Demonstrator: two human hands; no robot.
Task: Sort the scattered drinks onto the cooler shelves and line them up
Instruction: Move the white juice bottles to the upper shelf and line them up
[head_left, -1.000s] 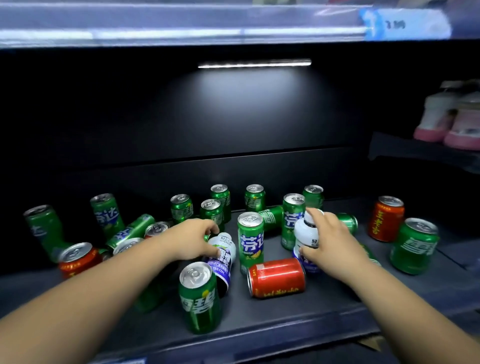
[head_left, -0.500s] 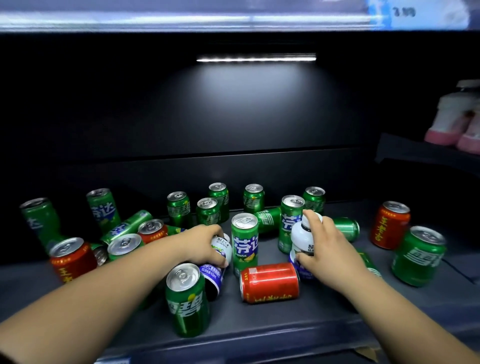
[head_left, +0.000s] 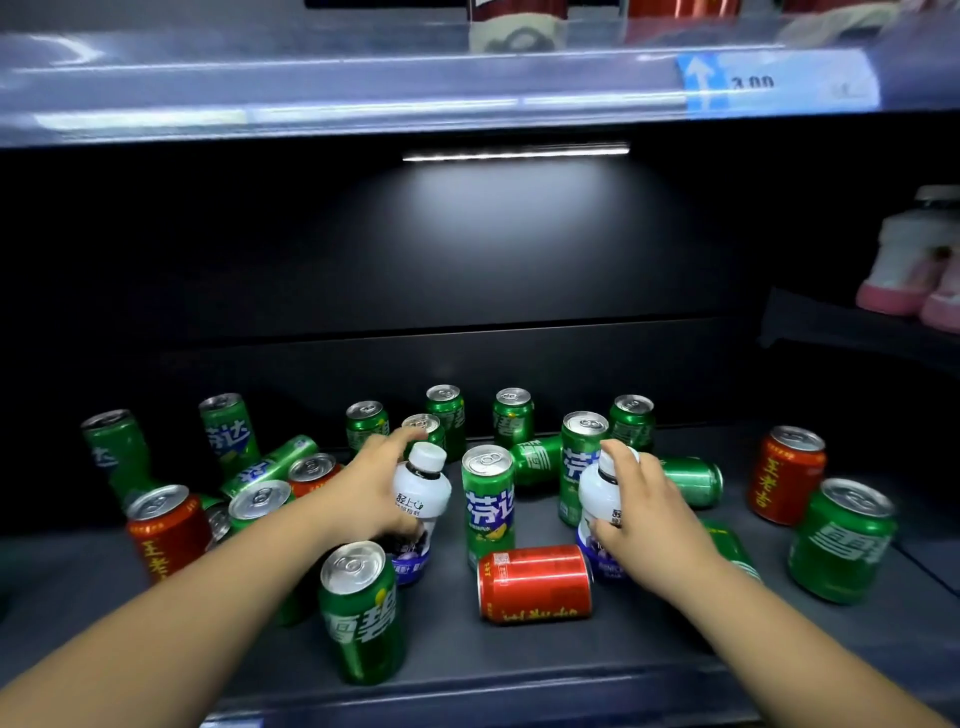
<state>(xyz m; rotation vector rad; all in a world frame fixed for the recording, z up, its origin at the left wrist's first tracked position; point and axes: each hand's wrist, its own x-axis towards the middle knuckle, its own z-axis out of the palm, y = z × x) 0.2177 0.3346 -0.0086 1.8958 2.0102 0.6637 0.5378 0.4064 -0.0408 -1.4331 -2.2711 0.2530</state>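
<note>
My left hand (head_left: 371, 488) is wrapped around a white bottle (head_left: 420, 499) with a purple label, standing upright on the dark cooler shelf (head_left: 519, 654). My right hand (head_left: 649, 512) closes on a second white bottle (head_left: 602, 499), also upright. Between them stands a tall green can (head_left: 488, 501); at its 6 o'clock a red can (head_left: 535, 584) lies on its side. More green and red cans are scattered from 9 to 3 o'clock.

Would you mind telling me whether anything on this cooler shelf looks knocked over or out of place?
Yes. A red can lies on its side at the front, and two green cans lie toppled further back. The rest stand scattered rather than in rows. No spill is visible.
</note>
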